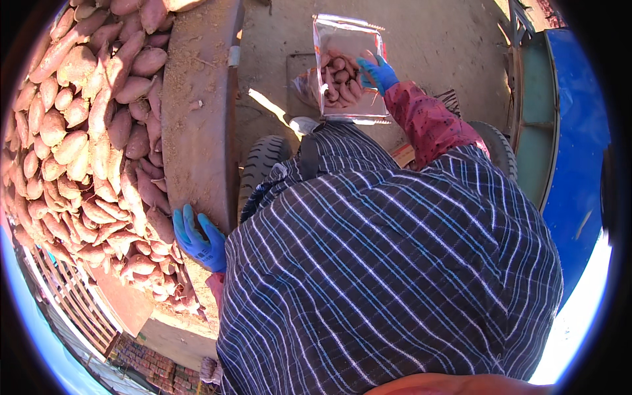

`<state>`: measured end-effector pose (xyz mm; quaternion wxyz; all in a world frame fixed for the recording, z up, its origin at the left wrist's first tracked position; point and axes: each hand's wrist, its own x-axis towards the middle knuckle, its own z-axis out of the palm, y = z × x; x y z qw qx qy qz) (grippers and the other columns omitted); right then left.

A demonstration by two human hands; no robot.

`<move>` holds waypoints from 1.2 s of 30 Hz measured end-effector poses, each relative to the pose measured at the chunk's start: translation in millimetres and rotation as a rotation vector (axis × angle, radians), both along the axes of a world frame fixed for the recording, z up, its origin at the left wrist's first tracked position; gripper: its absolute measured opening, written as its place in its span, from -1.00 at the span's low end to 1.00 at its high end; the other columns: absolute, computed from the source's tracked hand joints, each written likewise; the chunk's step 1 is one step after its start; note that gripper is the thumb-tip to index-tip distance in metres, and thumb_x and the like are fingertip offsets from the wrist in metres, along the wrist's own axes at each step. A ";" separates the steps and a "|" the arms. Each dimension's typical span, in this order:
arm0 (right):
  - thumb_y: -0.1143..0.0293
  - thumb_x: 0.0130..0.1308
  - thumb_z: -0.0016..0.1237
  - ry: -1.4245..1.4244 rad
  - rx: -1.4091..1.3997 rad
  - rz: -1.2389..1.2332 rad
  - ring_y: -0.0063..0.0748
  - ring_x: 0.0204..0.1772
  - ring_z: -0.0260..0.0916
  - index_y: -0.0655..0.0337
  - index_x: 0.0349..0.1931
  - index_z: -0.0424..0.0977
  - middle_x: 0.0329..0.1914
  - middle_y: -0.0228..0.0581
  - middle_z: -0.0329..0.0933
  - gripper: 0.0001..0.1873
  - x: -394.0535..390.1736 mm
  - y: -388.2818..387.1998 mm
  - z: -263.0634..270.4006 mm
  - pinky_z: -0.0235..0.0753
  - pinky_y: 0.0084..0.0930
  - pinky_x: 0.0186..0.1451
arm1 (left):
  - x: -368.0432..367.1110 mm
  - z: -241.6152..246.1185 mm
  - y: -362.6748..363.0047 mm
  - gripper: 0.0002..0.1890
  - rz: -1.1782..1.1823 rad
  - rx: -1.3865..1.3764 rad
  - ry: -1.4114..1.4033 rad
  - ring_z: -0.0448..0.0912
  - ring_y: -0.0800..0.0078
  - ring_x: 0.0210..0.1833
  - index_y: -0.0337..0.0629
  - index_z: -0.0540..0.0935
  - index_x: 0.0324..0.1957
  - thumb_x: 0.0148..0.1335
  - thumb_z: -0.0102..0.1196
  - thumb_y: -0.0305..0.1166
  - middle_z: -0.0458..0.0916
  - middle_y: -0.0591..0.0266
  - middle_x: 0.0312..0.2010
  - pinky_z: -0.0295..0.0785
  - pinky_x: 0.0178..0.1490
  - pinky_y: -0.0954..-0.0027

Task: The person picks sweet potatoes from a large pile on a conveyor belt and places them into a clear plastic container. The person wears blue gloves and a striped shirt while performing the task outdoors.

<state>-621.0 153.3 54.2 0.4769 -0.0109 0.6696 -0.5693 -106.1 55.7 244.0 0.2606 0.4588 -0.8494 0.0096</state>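
Observation:
My left hand (199,240), in a blue glove, rests with fingers spread on the dusty flat ledge (197,123) beside a large heap of sweet potatoes (74,143). Nothing shows in it. On the right, my right hand (377,74), in a matching glove and a red spotted sleeve, reaches over the edge of a box lined with clear plastic (351,114). Several sweet potatoes (341,76) lie inside the box. A pinkish sweet potato is close to the right fingertips; whether the hand grips it I cannot tell.
Tyres (264,155) stand near my legs. A blue panel with a green frame (577,148) runs along the right. Flat cardboard (404,154) lies by the right sleeve. At the lower left are a slatted rack (74,296) and stacked bundles (153,368).

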 end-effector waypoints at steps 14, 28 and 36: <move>-0.02 0.10 -0.01 1.077 0.693 1.399 0.09 0.28 0.26 -0.02 0.17 0.37 0.23 0.11 0.27 -0.39 32.6 45.4 -32.7 0.29 -0.13 0.30 | 49.9 -12.7 12.5 -0.65 -0.002 0.122 0.079 0.44 0.02 0.10 -0.22 0.54 0.07 0.22 0.07 -0.46 0.50 -0.04 0.05 0.30 0.20 0.10; 0.23 0.40 -0.12 0.812 0.032 0.797 -0.34 0.21 0.35 0.30 0.16 0.40 0.17 -0.17 0.43 -0.58 30.0 -80.1 59.6 0.33 -0.44 0.23 | 108.3 11.6 39.9 -0.59 0.122 -0.037 0.322 0.48 0.04 0.08 -0.04 0.57 0.04 0.09 0.19 -0.35 0.53 0.09 0.02 0.30 0.23 0.02; 0.36 0.39 -0.09 0.640 -0.163 0.605 -0.45 0.12 0.37 0.30 0.18 0.38 0.14 -0.26 0.42 -0.60 118.8 -59.8 133.7 0.37 -0.52 0.16 | 272.1 20.7 51.8 -0.42 0.736 -0.113 0.095 0.37 0.00 0.18 -0.02 0.45 0.16 0.07 0.25 -0.12 0.42 -0.03 0.11 0.25 0.22 0.05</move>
